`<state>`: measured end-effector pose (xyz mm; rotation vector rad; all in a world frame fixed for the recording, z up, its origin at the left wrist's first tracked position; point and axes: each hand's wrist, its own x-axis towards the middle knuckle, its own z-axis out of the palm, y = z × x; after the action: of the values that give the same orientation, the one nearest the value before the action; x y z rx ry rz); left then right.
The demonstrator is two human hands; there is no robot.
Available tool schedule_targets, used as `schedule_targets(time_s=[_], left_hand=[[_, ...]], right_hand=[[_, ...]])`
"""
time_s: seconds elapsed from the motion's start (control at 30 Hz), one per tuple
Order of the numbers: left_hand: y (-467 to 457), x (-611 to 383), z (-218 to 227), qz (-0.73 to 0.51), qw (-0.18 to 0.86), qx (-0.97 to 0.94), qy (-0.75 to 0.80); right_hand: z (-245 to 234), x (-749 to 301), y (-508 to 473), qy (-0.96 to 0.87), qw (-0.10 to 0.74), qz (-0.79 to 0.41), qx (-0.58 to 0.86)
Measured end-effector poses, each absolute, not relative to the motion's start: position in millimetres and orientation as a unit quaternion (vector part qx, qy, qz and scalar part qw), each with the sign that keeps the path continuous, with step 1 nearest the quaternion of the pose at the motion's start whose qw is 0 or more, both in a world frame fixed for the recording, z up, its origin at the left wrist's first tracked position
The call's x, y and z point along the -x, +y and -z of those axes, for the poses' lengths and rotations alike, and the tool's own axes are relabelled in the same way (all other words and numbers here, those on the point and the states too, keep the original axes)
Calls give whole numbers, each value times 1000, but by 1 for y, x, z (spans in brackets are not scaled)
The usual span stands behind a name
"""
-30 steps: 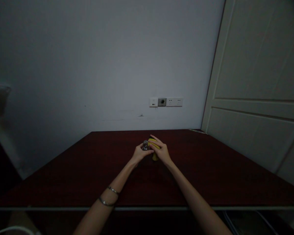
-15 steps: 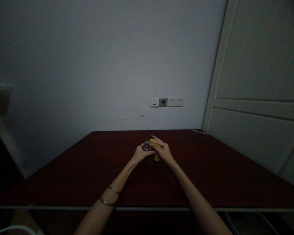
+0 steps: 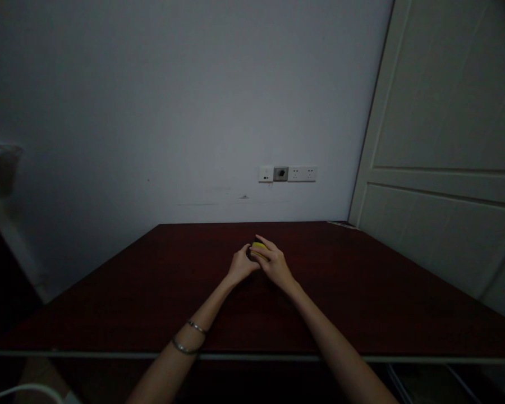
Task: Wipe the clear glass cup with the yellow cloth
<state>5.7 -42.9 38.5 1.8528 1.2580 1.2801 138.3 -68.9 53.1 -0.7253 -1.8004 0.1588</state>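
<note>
Over the middle of the dark red table (image 3: 160, 292), my two hands meet. My left hand (image 3: 240, 266) curls round a small, shiny see-through object (image 3: 248, 254), dark in this light and mostly hidden, so its exact kind does not show. My right hand (image 3: 275, 266) has its fingers closed on a yellow cloth (image 3: 259, 245), pressed against the see-through object. Only a small patch of the cloth is visible between the fingers. Two bracelets (image 3: 184, 346) circle my left forearm.
A pale wall (image 3: 193, 112) rises behind the table and carries a row of sockets (image 3: 295, 174). On the right stands a light panelled door (image 3: 437, 140). A thin, flat strip (image 3: 342, 225) lies at the far right corner. A white cable (image 3: 29, 387) curves at lower left.
My right hand has shifted slightly left with the yellow cloth, now covering more of the see-through object. The cloth's end that hung below my right hand is out of sight.
</note>
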Motion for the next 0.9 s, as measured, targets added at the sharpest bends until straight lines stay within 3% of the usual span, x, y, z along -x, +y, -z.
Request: schedule_targets(time_s=[0.13,0.37,0.6,0.7,0.9], left_hand=[[-45,-7,-40,-461,231,-727,454],[-43,-4,-39,-458,228,-718,472],[-45,-9,-41,-454,243,-717,470],[-48,-11,-44,-461,287,-712,445],[-49,-10,-46,-454,488,-651,364]], right_hand=[[-52,-138,-66,-731,591,-81,332],[-56,-143,-75,-815,509,-65,270],[-53,-143,-59,-704,611,-155,328],[-52,-149,-48,-644,638,-234,351],[-59,-159,-49,-609,619,-379,320]])
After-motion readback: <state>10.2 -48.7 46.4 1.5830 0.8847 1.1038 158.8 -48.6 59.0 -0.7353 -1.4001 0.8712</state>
